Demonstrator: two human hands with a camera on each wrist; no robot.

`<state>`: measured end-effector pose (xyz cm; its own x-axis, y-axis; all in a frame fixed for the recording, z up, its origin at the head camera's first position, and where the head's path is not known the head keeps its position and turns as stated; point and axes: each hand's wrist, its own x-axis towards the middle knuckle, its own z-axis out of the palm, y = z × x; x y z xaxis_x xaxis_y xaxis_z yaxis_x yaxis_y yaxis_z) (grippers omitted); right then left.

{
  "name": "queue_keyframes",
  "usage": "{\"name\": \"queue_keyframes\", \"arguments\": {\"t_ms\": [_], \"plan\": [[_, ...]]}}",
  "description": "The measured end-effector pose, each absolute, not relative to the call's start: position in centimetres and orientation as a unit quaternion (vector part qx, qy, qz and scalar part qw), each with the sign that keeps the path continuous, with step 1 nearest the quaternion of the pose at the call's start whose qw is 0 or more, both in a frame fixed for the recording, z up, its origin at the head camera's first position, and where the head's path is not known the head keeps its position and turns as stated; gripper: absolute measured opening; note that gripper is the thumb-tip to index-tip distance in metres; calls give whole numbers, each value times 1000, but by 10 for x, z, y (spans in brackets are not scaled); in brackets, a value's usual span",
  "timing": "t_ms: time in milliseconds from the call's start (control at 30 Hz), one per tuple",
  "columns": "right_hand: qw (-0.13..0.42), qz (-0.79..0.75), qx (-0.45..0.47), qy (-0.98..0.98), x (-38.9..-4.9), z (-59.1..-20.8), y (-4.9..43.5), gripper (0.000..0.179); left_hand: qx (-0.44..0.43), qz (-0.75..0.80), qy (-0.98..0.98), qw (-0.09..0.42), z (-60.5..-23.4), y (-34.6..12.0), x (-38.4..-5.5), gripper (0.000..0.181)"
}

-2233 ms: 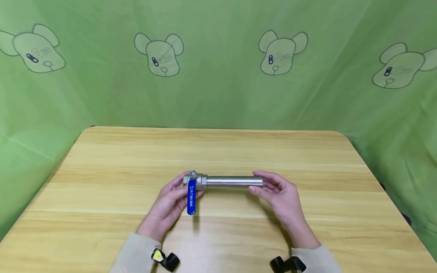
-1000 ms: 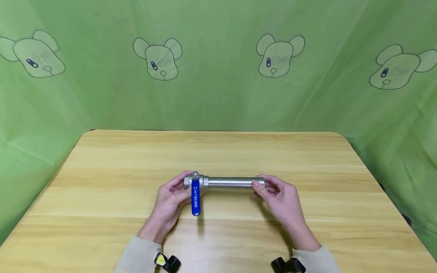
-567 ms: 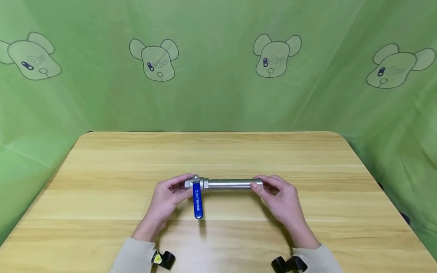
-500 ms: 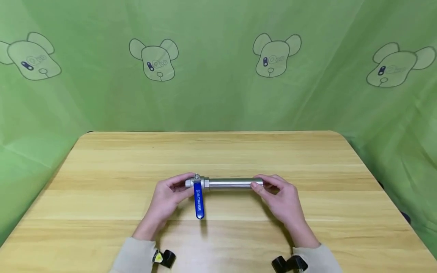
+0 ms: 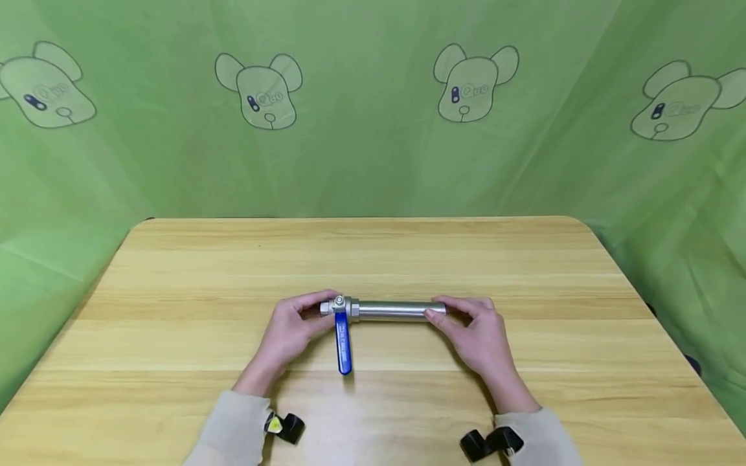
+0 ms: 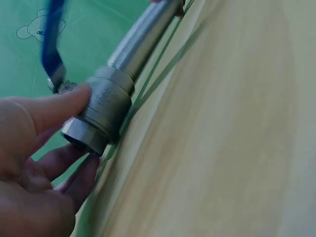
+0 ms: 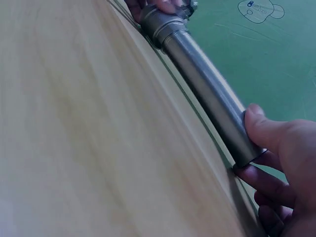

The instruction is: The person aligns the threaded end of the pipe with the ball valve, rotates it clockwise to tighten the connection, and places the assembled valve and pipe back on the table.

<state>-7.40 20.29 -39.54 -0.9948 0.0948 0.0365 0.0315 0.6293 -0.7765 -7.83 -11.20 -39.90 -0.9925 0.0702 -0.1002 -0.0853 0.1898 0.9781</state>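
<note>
A silver ball valve (image 5: 353, 308) with a long blue lever handle (image 5: 343, 343) sits on the left end of a straight metal pipe (image 5: 396, 311). My left hand (image 5: 285, 331) grips the valve body, thumb on the near side and fingers behind, as the left wrist view of the valve (image 6: 106, 101) confirms. The pipe's right end is pinched between thumb and fingers of my right hand (image 5: 479, 333); its rim shows in the right wrist view of the pipe (image 7: 212, 94). Both pieces lie level, low over the table. The handle points toward me, its tip slightly right.
The wooden table (image 5: 373, 259) has rounded far corners. Behind it and at both sides hangs a green curtain (image 5: 367, 129) printed with bear-like heads. Each wrist carries a black camera mount, the left one (image 5: 288, 427) and the right one (image 5: 489, 443).
The valve and pipe come lower, the handle's shadow now closer to it. The handle tip has swung a little right. My left hand shifts slightly right; my right thumb now lies on the pipe.
</note>
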Motion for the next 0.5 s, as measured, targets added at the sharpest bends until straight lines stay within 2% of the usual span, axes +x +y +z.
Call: {"name": "queue_keyframes", "arguments": {"t_ms": [233, 500], "plan": [[35, 414, -24, -909, -74, -396, 204, 42, -13, 623, 780, 49, -400, -110, -77, 43], [30, 415, -15, -909, -74, -400, 205, 42, -31, 628, 776, 46, -398, -107, -72, 52]]}}
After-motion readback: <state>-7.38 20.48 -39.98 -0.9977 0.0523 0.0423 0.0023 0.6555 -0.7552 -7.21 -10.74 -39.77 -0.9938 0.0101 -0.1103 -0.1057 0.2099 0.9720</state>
